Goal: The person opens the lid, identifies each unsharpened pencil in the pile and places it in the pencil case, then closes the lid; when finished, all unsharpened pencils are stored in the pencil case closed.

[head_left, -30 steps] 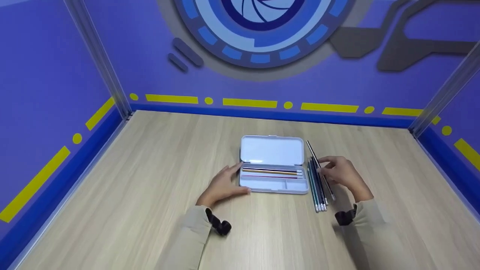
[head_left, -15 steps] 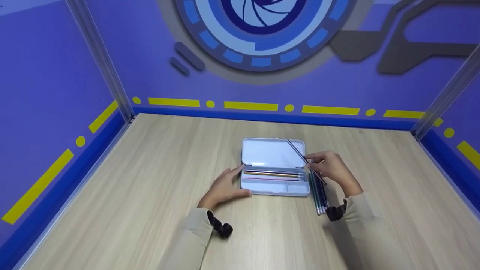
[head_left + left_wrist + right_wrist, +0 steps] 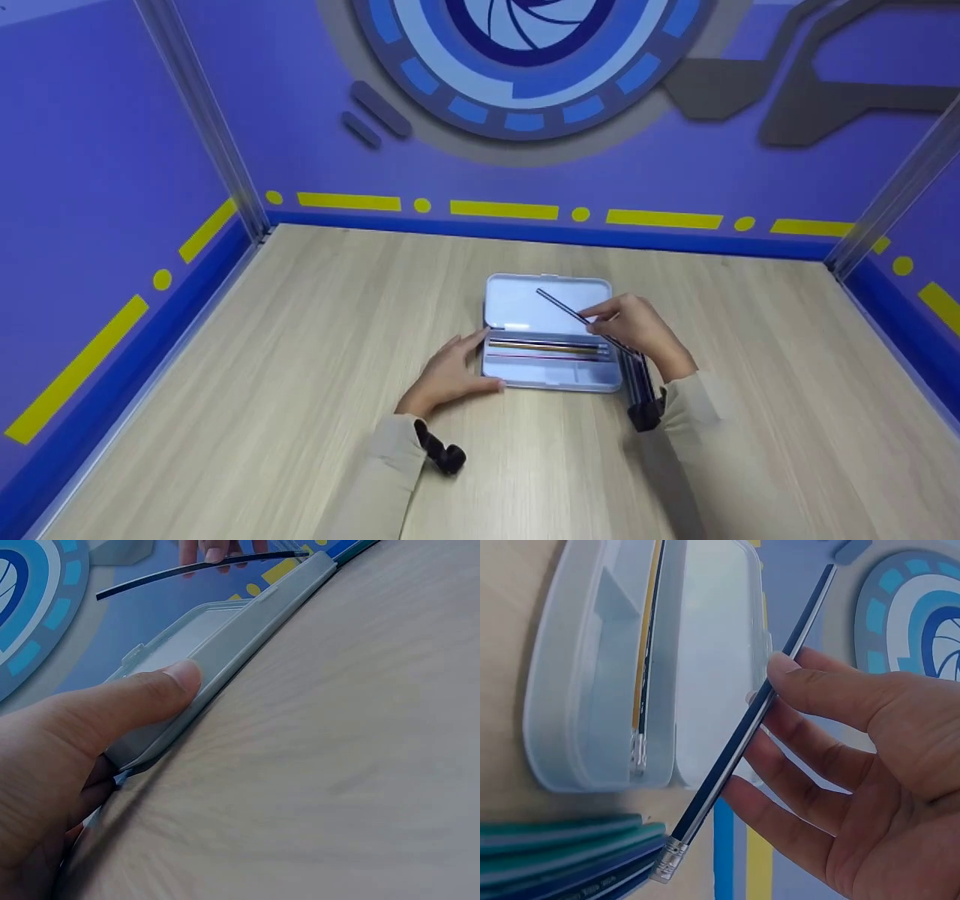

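A pale pencil case point(image 3: 536, 379) lies on the table with its lid point(image 3: 517, 300) folded back. My left hand point(image 3: 446, 376) holds its left end, thumb point(image 3: 176, 682) on the front wall and fingers around the end. Several pencils point(image 3: 649, 641) lie lengthwise in the rear compartment. My right hand point(image 3: 641, 330) pinches a dark, silver-striped pencil point(image 3: 731, 750) between thumb and fingers, its metal-banded end low. In the head view this pencil slants over the lid and the case's right end.
Several dark and green pencils point(image 3: 562, 862) lie side by side just right of the case, partly hidden under my right wrist in the head view. Blue panels point(image 3: 450, 161) enclose the wooden table point(image 3: 337, 315) at the back and sides.
My right hand has lifted the striped pencil from beside the loose pencils and carried it left over the case, tilting it flatter. My left hand keeps its hold on the case.
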Demonstrator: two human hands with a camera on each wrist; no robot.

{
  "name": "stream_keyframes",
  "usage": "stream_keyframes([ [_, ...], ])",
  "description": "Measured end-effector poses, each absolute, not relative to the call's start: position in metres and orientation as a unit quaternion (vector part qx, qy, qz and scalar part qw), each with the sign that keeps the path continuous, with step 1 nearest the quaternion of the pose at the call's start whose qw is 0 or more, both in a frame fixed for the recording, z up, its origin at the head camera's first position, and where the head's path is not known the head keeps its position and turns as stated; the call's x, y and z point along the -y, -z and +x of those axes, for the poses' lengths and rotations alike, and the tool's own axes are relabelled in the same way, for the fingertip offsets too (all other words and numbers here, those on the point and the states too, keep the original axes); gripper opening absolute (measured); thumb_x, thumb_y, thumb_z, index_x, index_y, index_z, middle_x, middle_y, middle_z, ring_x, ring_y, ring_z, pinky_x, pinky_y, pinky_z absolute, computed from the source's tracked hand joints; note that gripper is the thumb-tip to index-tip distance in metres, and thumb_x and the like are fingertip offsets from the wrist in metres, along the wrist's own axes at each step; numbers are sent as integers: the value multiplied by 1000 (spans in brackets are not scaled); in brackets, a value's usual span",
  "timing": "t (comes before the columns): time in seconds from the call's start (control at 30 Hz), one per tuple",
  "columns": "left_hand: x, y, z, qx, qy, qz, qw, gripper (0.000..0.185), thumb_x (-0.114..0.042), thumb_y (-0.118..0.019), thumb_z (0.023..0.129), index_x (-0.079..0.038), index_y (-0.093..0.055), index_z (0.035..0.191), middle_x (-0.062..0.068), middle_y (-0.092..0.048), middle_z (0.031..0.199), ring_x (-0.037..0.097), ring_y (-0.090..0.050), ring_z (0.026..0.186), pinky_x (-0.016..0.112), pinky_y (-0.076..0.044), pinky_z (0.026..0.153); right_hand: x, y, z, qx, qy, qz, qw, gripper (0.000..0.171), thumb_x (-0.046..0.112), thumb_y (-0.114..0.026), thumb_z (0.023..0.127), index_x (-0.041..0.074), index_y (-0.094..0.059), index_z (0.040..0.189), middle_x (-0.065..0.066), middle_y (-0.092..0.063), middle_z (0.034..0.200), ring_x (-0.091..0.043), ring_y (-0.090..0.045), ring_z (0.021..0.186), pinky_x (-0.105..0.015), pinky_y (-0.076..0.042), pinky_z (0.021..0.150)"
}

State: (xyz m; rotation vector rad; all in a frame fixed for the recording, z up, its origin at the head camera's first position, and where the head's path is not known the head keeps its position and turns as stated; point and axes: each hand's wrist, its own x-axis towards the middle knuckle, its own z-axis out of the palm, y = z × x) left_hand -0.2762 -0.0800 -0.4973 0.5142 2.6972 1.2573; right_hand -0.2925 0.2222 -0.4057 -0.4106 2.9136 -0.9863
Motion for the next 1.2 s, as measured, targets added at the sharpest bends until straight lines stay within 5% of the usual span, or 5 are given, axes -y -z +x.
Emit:
stream_keyframes([
  [0.77,79,498,-276,-892,-413,173,60,99,-50,-82,68,-20,-36,150,9,-40,152,41,-23,144,54,-22,117,-175,412,-296,-946,275,-156,74,27,-2,-68,84,15,-77,103,-6,-74,105,-23,-66,102,-44,-54,90],
  [1.2,80,498,-276,-891,-418,167,62,99,-50,-83,68,-21,-36,150,11,-39,152,44,-22,143,57,-20,117,-175,415,-291,-952,266,-124,93,26,6,-70,84,12,-75,108,-7,-73,101,-18,-62,84,-38,-56,80],
])
